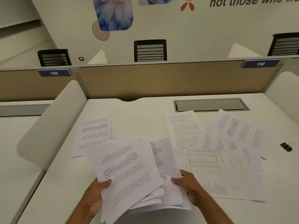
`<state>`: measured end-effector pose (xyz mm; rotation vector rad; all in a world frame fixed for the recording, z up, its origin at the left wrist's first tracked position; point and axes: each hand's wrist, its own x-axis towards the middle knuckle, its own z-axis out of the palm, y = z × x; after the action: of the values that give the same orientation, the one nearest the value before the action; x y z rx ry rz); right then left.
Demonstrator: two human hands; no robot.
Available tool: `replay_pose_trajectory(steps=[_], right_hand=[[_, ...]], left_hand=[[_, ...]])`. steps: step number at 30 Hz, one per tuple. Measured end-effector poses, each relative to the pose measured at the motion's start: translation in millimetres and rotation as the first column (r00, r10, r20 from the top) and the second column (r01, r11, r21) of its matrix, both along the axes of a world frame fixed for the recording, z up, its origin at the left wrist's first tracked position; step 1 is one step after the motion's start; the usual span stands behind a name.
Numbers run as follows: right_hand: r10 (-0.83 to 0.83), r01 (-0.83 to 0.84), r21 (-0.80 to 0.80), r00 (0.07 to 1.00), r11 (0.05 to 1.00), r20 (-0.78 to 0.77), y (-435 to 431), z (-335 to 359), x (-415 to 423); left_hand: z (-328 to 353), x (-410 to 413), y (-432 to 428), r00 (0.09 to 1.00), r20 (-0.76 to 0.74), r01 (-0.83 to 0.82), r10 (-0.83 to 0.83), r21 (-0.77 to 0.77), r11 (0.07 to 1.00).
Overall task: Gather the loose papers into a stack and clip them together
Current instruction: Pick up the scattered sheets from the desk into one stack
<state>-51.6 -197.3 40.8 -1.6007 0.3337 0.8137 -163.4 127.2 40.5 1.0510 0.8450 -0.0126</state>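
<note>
White printed sheets are making up an uneven bundle [129,172] at the lower centre of the frame, fanning out above the pale table [64,183]. The left hand [94,196] is holding the bundle's lower left edge, its grip closing on the paper with the thumb lying on top. The right hand [187,185] is holding the bundle's right side, its grip likewise closing on the paper, thumb on top.

Loose sheets are lying flat on the table:
- one sheet [92,135] is lying left of centre, partly under the bundle;
- one sheet [182,126] is lying just right of centre;
- several overlapping sheets [226,172] are spreading across the right of the frame.

A black binder clip [287,147] is resting on the table at the right edge, apart from the papers. A grey cable flap [210,105] is sitting behind the sheets.
</note>
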Motion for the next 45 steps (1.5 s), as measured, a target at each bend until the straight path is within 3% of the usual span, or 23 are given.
replay_pose_trajectory(steps=[8,15,22,30,34,38,43,45], right_hand=[[0.032,-0.040,0.174,0.998,0.984,0.052,-24,25,7],[0.099,-0.124,0.203,0.987,0.971,0.130,-15,43,1],[-0.029,-0.008,0.208,0.984,0.978,0.175,-9,62,6],[0.362,-0.362,0.309,0.930,0.879,0.059,-5,74,9],[0.419,-0.399,0.348,0.908,0.848,0.021,19,68,17],[0.489,-0.489,0.216,0.870,0.845,0.056,69,56,22],[0.540,-0.526,0.346,0.839,0.777,0.064,141,44,28],[0.530,-0.519,0.328,0.846,0.790,0.063,170,41,31]], left_hand=[[13,3,-19,0.998,0.044,0.043,-0.044,0.031,0.999],[38,10,-53,0.987,0.080,0.133,-0.136,0.042,0.990],[59,11,-71,0.980,0.136,0.146,-0.145,0.003,0.989],[53,-3,-78,0.980,0.143,0.157,-0.136,-0.147,0.977],[47,-14,-59,0.989,0.075,0.135,-0.125,-0.146,0.980],[41,-14,-19,0.986,0.094,0.153,-0.136,-0.205,0.967],[30,-3,53,0.981,0.091,0.181,-0.172,-0.108,0.978],[24,1,83,0.984,0.089,0.164,-0.156,-0.090,0.982]])
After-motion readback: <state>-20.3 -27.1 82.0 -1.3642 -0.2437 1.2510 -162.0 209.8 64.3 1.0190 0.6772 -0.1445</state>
